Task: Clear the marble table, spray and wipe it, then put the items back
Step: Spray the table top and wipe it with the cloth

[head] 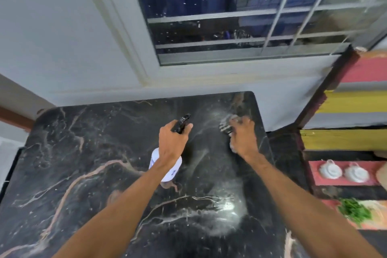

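Observation:
The black marble table [88,153] with pale and pink veins fills the lower frame. My left hand [172,142] grips a white spray bottle [167,170] by its black trigger head, held above the table's middle with the nozzle pointing away from me. My right hand [244,137] grips a bunched cloth [227,124] with dark and light stripes and presses it on the table near the far right corner. Wet, whitish streaks show around the cloth and at the near right of the top.
A barred window [240,12] and a white wall stand behind the table. To the right is a colourful striped surface [354,102] holding two white cups [343,172] and green herbs [354,211]. A dark floor gap separates it from the table.

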A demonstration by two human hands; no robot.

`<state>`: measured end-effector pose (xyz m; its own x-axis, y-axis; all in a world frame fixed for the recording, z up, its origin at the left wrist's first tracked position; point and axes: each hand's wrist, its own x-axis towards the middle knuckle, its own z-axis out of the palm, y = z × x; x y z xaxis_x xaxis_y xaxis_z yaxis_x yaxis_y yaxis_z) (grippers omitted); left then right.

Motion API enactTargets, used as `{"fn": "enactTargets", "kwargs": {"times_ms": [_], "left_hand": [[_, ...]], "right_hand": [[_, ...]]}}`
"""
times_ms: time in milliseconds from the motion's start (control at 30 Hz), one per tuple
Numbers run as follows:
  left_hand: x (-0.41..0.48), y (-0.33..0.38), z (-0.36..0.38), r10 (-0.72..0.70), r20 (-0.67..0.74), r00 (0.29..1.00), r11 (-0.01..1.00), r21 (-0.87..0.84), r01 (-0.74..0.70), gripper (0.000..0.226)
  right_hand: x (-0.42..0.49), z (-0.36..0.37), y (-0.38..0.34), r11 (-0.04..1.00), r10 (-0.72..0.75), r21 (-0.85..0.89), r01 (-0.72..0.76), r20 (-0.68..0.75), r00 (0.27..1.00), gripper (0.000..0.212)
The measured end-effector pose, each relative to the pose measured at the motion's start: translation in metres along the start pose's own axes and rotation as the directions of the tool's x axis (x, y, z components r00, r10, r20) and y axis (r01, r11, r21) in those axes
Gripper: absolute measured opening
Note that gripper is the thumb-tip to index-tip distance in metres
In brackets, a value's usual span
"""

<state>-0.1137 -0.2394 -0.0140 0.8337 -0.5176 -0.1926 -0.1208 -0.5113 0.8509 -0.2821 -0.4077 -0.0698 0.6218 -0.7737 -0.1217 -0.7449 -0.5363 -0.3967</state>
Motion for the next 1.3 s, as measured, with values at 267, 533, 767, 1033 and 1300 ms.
{"fn": "enactTargets", "kwargs": {"times_ms": [267, 533, 767, 1033, 1300], "left_hand": [[-0.001, 0.011, 0.046, 0.001, 0.054, 0.999, 1.0, 0.009, -0.002, 0.042], [0.026, -0.009, 0.008, -0.035, -0.023, 0.999, 0.999, 0.025, 0.036, 0.042], [0.03, -0.054, -0.078, -0.149, -0.15, 0.977, 0.988, 0.019, 0.154, 0.042], [0.023, -0.121, -0.195, -0.322, -0.308, 0.895, 0.937, 0.032, 0.348, 0.049], [0.049, -0.187, -0.329, -0.268, -0.315, 0.911, 0.952, 0.061, 0.301, 0.054]], "right_hand": [[0.074, -0.018, 0.042, 0.938, 0.322, 0.173, -0.302, -0.1, 0.942, 0.042], [0.109, 0.013, -0.015, 0.997, 0.018, 0.071, -0.013, -0.068, 0.997, 0.048], [0.068, 0.063, -0.121, 0.977, -0.185, 0.105, 0.183, 0.011, 0.983, 0.046], [0.045, 0.102, -0.244, 0.987, -0.053, 0.156, 0.045, 0.048, 0.997, 0.042], [0.024, 0.169, -0.395, 0.997, -0.009, 0.072, 0.01, -0.013, 1.0, 0.039]]}}
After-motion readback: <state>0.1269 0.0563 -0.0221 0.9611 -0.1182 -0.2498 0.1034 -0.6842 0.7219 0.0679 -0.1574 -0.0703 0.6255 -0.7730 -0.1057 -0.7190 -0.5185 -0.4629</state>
